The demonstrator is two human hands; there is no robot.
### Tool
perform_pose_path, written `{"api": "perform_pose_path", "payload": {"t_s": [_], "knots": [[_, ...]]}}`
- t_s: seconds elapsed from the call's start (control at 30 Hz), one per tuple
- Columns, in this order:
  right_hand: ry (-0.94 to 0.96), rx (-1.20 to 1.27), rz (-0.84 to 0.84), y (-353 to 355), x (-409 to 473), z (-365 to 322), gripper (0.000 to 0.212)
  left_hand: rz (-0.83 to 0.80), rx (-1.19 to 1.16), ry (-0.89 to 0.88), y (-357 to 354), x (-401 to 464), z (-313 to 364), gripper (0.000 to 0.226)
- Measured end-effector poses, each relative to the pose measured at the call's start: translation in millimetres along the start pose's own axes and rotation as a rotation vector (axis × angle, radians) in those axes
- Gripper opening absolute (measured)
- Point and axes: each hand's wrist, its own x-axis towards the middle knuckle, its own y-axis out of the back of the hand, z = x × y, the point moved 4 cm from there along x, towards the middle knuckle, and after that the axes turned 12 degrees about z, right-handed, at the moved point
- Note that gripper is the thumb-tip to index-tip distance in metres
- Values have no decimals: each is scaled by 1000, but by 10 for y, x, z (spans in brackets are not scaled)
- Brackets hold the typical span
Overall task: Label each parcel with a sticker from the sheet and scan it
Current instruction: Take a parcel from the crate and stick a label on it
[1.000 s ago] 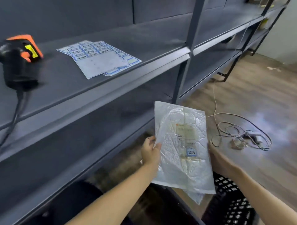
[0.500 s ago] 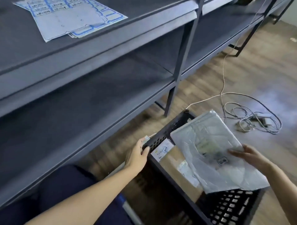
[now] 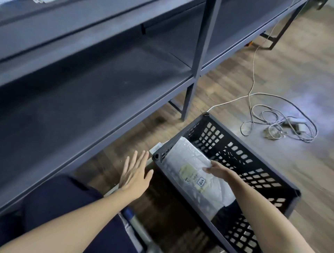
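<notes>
A grey plastic-wrapped parcel (image 3: pixel 189 168) with a small blue-framed sticker (image 3: pixel 200 181) lies tilted inside the black perforated crate (image 3: pixel 253 168) on the floor. My right hand (image 3: pixel 216 168) rests on the parcel's right edge, its fingers laid over the wrap. My left hand (image 3: pixel 135 173) hovers flat with spread straight fingers just left of the crate's corner, holding nothing. The sticker sheet shows only as a sliver (image 3: pixel 40 1) at the top edge, on the upper shelf. The scanner is out of view.
Dark metal shelving (image 3: pixel 101 86) fills the left and top, with a post (image 3: pixel 191 93) near the crate. A tangle of white cable (image 3: pixel 278 126) lies on the wooden floor to the right. More packages (image 3: pixel 139 233) sit by my knee at the bottom.
The view dropped toward the floor. My right hand lowered the parcel from above the crate's rim down into the crate. My left hand let go of the crate's corner and now hovers flat.
</notes>
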Motion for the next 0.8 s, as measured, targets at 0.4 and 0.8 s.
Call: {"api": "perform_pose_path", "payload": {"t_s": [0.4,0.8], "knots": [[-31,-539,190,-192,321,207,66,-40,0,-12,-41,-46,34,62],[70,-591,169,-415,182,-66,69,-61,22,-23,-56,-20,111,54]]}}
